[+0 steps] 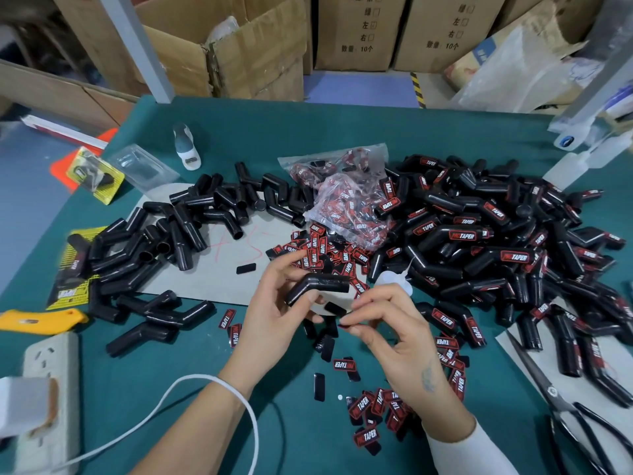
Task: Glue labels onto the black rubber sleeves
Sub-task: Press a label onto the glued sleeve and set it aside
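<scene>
My left hand [274, 313] grips a bent black rubber sleeve [318, 286] with no label on it, held above the green table. My right hand [394, 327] pinches a small label [346, 324] edge-on just below the sleeve. A small clear glue bottle [394, 281] with a thin nozzle lies behind my right hand. Unlabelled sleeves [164, 241] are piled on the left. Labelled sleeves [496, 241] with red and black labels are heaped on the right. Loose labels [370, 411] lie scattered under my hands, and more of them [322, 252] beyond.
A clear bag of labels [346, 197] sits at the centre back. Scissors [555, 399] lie at the right front, a yellow knife [37, 320] and a power strip [48, 382] at the left. A white cable [191, 382] loops by my left wrist. Cardboard boxes [260, 53] stand behind the table.
</scene>
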The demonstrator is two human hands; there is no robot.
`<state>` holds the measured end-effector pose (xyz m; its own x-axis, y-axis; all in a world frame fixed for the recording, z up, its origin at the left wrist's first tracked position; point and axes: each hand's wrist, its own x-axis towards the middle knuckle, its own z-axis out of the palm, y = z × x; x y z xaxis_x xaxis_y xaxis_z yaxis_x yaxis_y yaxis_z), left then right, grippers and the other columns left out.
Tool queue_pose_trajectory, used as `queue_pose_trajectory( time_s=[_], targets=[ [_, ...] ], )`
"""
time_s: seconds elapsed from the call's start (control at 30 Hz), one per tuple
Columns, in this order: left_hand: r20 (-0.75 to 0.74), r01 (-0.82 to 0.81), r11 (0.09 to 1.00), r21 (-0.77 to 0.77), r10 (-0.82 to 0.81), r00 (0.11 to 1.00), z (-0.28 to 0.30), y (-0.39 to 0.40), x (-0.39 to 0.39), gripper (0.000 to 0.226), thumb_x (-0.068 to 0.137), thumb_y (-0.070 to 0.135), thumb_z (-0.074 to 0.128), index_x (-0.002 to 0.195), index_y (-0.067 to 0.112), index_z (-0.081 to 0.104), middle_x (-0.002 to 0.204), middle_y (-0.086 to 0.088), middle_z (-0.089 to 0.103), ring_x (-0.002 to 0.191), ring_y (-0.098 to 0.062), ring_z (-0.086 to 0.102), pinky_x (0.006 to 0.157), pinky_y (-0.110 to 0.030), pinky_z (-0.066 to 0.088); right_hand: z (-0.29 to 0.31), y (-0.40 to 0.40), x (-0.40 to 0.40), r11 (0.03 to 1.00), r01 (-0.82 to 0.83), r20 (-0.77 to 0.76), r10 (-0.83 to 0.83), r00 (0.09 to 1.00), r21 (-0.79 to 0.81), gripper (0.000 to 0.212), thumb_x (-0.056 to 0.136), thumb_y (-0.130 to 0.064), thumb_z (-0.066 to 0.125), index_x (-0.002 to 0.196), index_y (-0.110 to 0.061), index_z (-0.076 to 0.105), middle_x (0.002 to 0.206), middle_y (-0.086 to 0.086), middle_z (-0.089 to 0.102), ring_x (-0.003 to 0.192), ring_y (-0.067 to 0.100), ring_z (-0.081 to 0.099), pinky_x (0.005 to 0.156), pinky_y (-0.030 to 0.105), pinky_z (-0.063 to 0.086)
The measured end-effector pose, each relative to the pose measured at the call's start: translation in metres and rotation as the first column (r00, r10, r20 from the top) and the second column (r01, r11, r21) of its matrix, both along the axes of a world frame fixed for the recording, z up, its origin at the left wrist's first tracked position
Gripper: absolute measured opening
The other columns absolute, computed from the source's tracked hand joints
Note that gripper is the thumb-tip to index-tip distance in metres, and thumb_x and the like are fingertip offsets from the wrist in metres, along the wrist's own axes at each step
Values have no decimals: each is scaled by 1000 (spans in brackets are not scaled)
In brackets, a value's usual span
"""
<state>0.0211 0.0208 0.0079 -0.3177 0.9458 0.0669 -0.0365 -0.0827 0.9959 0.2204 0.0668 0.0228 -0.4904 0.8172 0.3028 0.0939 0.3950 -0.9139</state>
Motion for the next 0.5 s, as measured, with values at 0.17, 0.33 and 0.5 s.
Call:
queue_pose_trajectory(
  time_s=[0.17,0.33,0.5],
  targets=[
    [-80,-50,999,-1,49,996,0,0,-5,27,94,15,68,111,35,66,109,5,66,104,-15,67,92,-28,56,3,-1,0,996,-29,-106,20,994,-88,24,102,-15,60,114,-30,74,103,-5,61,87,23,68,77,28,56],
    [28,-44,999,-9,44,999,-2,2,-4,20,98,14,63,115,23,66,113,-3,69,109,-21,69,97,-31,57,5,-6,-2,973,-73,-210,27,977,-217,14,101,-4,62,105,-15,69,97,4,73,89,26,77,81,32,62],
    [72,51,998,26,-53,996,-3,2,-4,28,104,12,52,131,16,50,123,-10,69,88,-30,70,80,-31,58,11,-8,-4,943,-12,-212,-63,975,-332,12,92,-33,76,103,-28,73,96,8,76,87,24,76,76,31,61]
  ],
)
